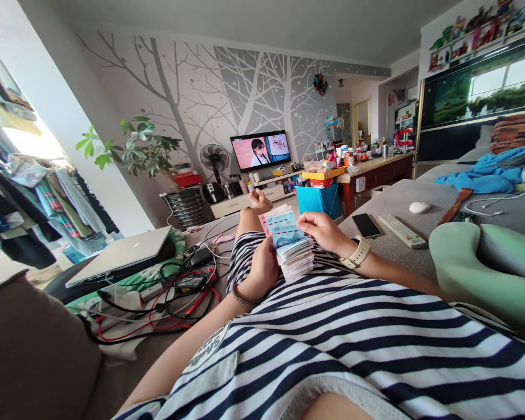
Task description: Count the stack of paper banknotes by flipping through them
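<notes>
A thick stack of printed paper slips (291,248), blue and pink on top, rests above my striped lap. My left hand (258,269) grips the stack from below and the left side, fingers wrapped round it. My right hand (321,228), with a pale watch on the wrist, pinches the top slips at the upper right edge. I lie back on a grey sofa (402,201) with my legs stretched out.
A phone (366,224), a remote (401,230) and a white mouse (419,207) lie on the sofa to the right. A green cushion (485,262) sits nearer. At left are a laptop (120,255) and tangled cables (175,297). A television (261,150) plays ahead.
</notes>
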Tool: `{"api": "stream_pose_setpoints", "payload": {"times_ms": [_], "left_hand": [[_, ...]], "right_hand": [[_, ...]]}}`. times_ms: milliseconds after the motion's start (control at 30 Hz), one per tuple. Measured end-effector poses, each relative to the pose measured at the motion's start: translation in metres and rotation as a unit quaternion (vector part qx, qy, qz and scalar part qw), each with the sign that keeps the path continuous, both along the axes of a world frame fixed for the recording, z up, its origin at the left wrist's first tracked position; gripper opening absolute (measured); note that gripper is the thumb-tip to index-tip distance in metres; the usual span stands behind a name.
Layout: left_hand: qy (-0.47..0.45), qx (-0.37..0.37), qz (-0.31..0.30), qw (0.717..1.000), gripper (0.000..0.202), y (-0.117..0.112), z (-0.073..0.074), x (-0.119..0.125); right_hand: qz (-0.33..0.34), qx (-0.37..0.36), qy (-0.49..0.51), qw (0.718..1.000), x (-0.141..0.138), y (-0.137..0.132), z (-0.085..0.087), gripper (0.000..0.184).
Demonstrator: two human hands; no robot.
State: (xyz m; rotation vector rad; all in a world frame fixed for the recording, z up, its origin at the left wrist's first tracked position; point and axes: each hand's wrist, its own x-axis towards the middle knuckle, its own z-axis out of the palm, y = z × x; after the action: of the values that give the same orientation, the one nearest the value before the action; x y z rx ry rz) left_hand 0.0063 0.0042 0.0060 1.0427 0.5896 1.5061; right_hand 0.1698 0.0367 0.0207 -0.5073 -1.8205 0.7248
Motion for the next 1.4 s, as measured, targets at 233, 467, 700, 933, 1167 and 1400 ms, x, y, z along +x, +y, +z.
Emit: {"api": "stream_pose_setpoints", "payload": {"times_ms": [233,467,700,933,1167,1400], "left_hand": [[-0.002,-0.001,0.003,1.0,0.02,-0.0001,-0.0006,-0.0001],[-0.005,-0.005,0.002,1.0,0.019,-0.0005,-0.0005,-0.0004],[0.002,-0.006,-0.001,1.0,0.017,0.0006,-0.0004,-0.0007],[0.01,-0.004,0.02,1.0,0.013,-0.0014,0.0014,0.0007],[0.01,-0.002,0.012,1.0,0.016,-0.0008,0.0023,0.0009],[-0.008,0.009,-0.015,1.0,0.021,0.0003,0.0021,0.0002]], "right_hand": [[-0.001,0.006,-0.002,1.0,-0.0004,0.0013,-0.0006,0.028],[-0.002,0.011,-0.008,1.0,-0.0001,0.0028,-0.0016,0.029],[-0.004,0.017,-0.01,1.0,0.0003,0.0039,-0.0021,0.028],[-0.004,0.015,-0.005,1.0,-0.0002,0.0012,-0.0006,0.027],[-0.004,0.018,-0.004,1.0,0.0001,0.0015,-0.0009,0.029],[-0.002,0.018,-0.005,1.0,0.0001,0.001,-0.0005,0.031]]}}
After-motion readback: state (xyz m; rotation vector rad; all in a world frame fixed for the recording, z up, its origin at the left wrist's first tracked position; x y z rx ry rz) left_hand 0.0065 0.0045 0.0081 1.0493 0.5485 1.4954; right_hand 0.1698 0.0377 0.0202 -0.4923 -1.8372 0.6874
